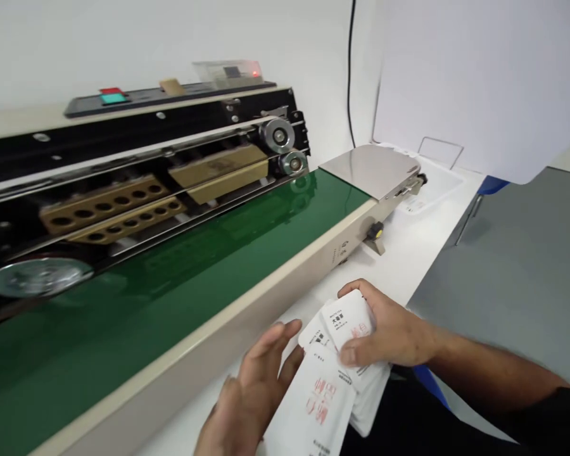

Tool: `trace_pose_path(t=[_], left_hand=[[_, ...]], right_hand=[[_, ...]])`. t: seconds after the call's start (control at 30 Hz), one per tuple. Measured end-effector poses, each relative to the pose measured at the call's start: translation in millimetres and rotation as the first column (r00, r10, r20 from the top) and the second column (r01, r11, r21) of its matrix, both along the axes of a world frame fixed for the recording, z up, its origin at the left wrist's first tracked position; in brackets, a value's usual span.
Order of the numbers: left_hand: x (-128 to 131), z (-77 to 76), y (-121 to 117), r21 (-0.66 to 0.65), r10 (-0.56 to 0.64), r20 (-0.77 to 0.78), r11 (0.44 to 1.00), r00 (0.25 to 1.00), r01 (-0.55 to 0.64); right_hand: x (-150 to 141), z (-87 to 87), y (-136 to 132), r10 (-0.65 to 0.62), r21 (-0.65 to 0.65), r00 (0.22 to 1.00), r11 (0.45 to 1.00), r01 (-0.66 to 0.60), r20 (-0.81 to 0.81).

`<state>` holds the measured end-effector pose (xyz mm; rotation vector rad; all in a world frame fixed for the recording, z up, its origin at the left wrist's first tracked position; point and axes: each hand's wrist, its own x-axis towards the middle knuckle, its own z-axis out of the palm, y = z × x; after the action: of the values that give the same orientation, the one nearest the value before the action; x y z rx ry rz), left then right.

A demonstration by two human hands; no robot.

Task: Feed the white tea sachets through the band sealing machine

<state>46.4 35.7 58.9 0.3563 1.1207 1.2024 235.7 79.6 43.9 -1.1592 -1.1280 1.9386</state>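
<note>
The white packets [323, 405] are on the near side of the green belt [209, 253], in an uneven fan, and apart from it. The right hand [392, 332] is closed on them, with its thumb pressing over the upper packet. The left hand [251, 386] is open, with fingers loosely bent, just beside the packets; I cannot tell whether it supports the lowest-hanging one.

In my judgement, this packet may slip out, because the pile is not aligned and the thumb seems to press mainly on the top. A packet might also bend at its edge if the grip becomes too strong.

Between the packets and the belt stands the beige side rail [266, 310], and a black knob [375, 231] sticks out from it, so a hand could knock there. Behind the belt are metal rollers [278, 135] and brass-coloured blocks [107, 202]; fingers should stay away. Past the belt's far end are a metal plate [373, 166] and a white tray [441, 180].
</note>
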Motion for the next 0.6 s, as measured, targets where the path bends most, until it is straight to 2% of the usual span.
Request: trace_pose_path(t=[0.1, 0.2, 0.27, 0.33, 0.37, 0.43, 0.5, 0.57, 0.6], left_hand=[[-7.6, -17.0, -12.6, 0.065, -0.119, -0.174, 0.989, 0.978, 0.132], [-5.6, -34.4, -26.9, 0.132, -0.109, -0.317, 0.979, 0.942, 0.157], [1.4, -36.8, -33.2, 0.204, -0.062, -0.473, 0.963, 0.879, 0.177], [7.5, -31.6, -34.5, 0.19, -0.083, -0.549, 0.957, 0.832, 0.221], [8.6, -27.6, -33.3, 0.156, -0.13, -0.509, 0.958, 0.851, 0.24], [6.1, -21.1, -29.4, 0.148, -0.166, -0.324, 0.963, 0.931, 0.224], [-1.6, -20.1, -25.7, 0.189, -0.086, -0.103, 0.977, 0.991, 0.104], [-10.7, -24.9, -24.2, 0.214, -0.003, 0.03, 0.977, 1.0, -0.003], [-14.6, -28.3, -24.4, 0.222, -0.006, 0.071, 0.975, 0.997, -0.01]], right_hand=[[-23.0, -9.5, -7.1, -0.012, -0.022, 1.0, 1.0, 0.012, -0.001], [-34.7, -13.9, -15.9, 0.006, -0.095, 0.999, 0.995, -0.01, -0.051], [-38.0, -12.2, -20.9, 0.038, -0.131, 0.999, 0.99, -0.042, -0.039], [-39.2, -7.7, -24.6, 0.072, -0.146, 0.997, 0.986, -0.075, -0.023], [-39.5, -5.2, -26.1, 0.092, -0.148, 0.995, 0.984, -0.095, -0.023], [-39.8, -1.6, -28.7, 0.136, -0.113, 0.99, 0.984, -0.14, -0.042], [-40.0, -1.7, -30.3, 0.182, -0.026, 0.98, 0.982, -0.185, -0.086], [-40.8, -5.1, -30.2, 0.221, 0.108, 0.97, 0.972, -0.211, -0.098], [-41.4, -7.3, -29.4, 0.226, 0.176, 0.972, 0.961, -0.211, -0.068]])
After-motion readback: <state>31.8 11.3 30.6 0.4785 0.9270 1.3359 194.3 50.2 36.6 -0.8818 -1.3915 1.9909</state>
